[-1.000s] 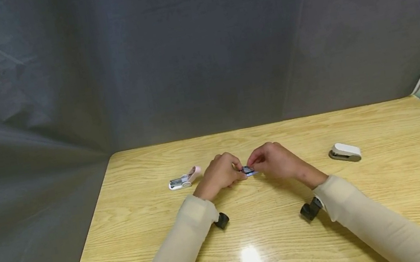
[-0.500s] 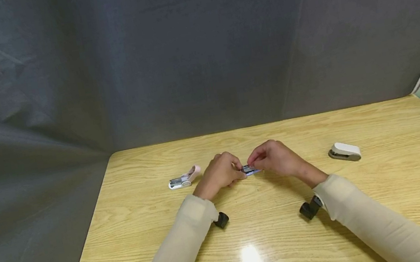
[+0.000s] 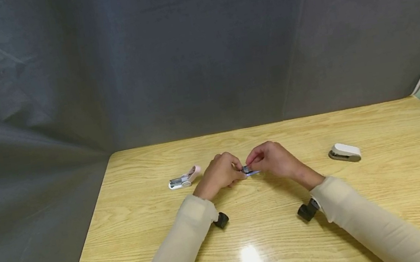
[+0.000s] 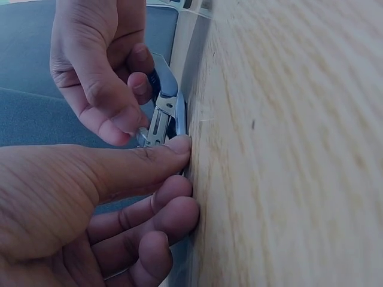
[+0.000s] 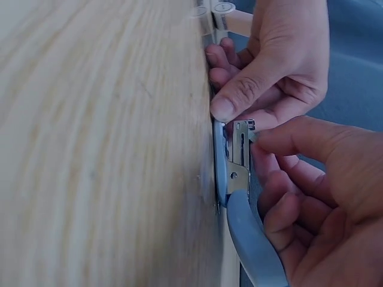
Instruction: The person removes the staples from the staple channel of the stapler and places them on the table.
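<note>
A small blue stapler [image 3: 250, 171] lies on the wooden counter [image 3: 389, 194] at the centre of the head view, its base flat on the wood and its long axis running left to right between the two hands. In the right wrist view the stapler [image 5: 234, 179] stands opened: the blue base lies against the wood, the metal staple channel is lifted off it, and the rounded blue top runs off toward the lower right of the frame.

The left hand [image 3: 221, 173] comes in from the left of the frame; its thumb tip presses on the end of the base, seen in the left wrist view [image 4: 119, 179], with the other fingers curled beneath. The right hand [image 3: 274, 158] comes in from the right, and its thumb and forefinger pinch the tip of the metal channel [image 5: 243, 140]. Both hands touch the stapler; the right sits over its rear part.

A pink and white stapler [image 3: 184, 179] lies opened just left of the left hand. A white stapler [image 3: 345, 152] sits closed, well apart at the right.
</note>
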A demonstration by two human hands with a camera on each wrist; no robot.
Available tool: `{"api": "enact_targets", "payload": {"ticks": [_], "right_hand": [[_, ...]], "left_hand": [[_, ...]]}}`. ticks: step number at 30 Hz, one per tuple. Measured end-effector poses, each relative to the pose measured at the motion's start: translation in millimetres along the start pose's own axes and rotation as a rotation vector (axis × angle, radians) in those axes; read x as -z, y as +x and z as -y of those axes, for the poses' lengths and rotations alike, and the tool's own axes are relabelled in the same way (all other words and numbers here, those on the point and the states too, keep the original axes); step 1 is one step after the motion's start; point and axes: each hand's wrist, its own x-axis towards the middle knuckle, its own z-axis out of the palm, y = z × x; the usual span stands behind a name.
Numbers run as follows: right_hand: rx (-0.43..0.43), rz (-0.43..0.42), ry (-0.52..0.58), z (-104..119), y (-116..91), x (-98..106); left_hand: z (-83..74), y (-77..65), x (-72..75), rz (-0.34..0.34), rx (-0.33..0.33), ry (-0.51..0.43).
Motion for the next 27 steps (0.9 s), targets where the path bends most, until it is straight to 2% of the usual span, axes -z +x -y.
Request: {"api": "enact_targets", "payload": {"ticks": [8, 20, 27], "right_hand": [[0.007, -0.027, -0.123, 2.1, 2.2, -6.7], [0.014, -0.044, -0.128, 2.5, -1.0, -6.9], [0.032, -0.07, -0.133, 2.2, -1.1, -3.6]], "left_hand": [[0.2, 0.1, 0.2, -0.003, -0.004, 0.009], [2.6, 0.3, -1.6, 0.025, -0.011, -0.009], [2.0, 0.0, -0.2, 0.015, -0.019, -0.005]]}}
